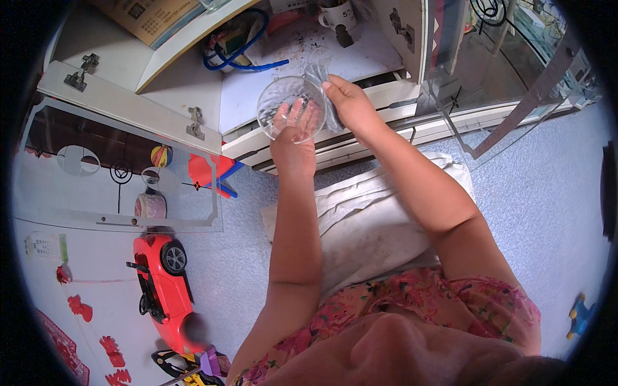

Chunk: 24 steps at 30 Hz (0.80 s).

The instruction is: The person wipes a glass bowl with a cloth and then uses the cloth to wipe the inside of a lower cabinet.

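Observation:
My left hand (295, 144) grips a clear, round glass vessel (275, 96), its fingers showing through the glass. The vessel's wide rim faces up towards me. At its right side, my right hand (352, 103) pinches a grey cloth (333, 113) that lies against the glass, with part of it sticking up past the rim. Both hands are raised in front of an open white cabinet, over its lower edge. The vessel hides part of the cabinet shelf (299, 62), whose white surface carries dark specks and crumbs.
On the shelf lie a coiled blue hose (236, 63) and a white mug (340, 17). A cardboard box (149, 19) sits higher up on the left. Glass-panelled doors (120, 188) stand open on both sides. A beige cushion (372, 236) and a red toy car (166, 294) are below.

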Tool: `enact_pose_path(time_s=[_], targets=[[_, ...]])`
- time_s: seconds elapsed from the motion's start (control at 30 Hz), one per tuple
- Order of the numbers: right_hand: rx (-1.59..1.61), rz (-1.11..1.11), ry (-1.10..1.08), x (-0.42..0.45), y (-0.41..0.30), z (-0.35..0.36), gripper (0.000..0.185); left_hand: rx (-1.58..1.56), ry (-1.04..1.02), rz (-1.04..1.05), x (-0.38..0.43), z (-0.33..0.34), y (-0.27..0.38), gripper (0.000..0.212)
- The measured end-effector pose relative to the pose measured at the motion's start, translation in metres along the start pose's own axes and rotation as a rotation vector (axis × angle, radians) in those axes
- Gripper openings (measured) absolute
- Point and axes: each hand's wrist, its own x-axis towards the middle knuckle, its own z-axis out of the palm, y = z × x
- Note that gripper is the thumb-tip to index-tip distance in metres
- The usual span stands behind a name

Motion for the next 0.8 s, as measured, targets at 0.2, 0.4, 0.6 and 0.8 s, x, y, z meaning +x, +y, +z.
enact_pose_path(time_s=[0.2, 0.4, 0.6, 0.8], targets=[[-0.219, 0.013, -0.129, -0.015, -0.007, 0.017, 0.023, -0.045, 0.040, 0.083, 0.005, -0.016, 0.014, 0.088], [-0.089, -0.020, 0.025, 0.003, 0.002, 0.002, 0.023, 0.120, -0.057, -0.224, -0.001, -0.007, 0.014, 0.084], [-0.028, 0.007, -0.011, -0.006, -0.008, 0.010, 0.029, 0.075, -0.006, -0.241, 0.001, -0.009, 0.011, 0.080], [-0.242, -0.140, -0.057, -0.014, -0.005, 0.014, 0.023, -0.008, 0.144, -0.111, 0.004, -0.013, 0.017, 0.078]])
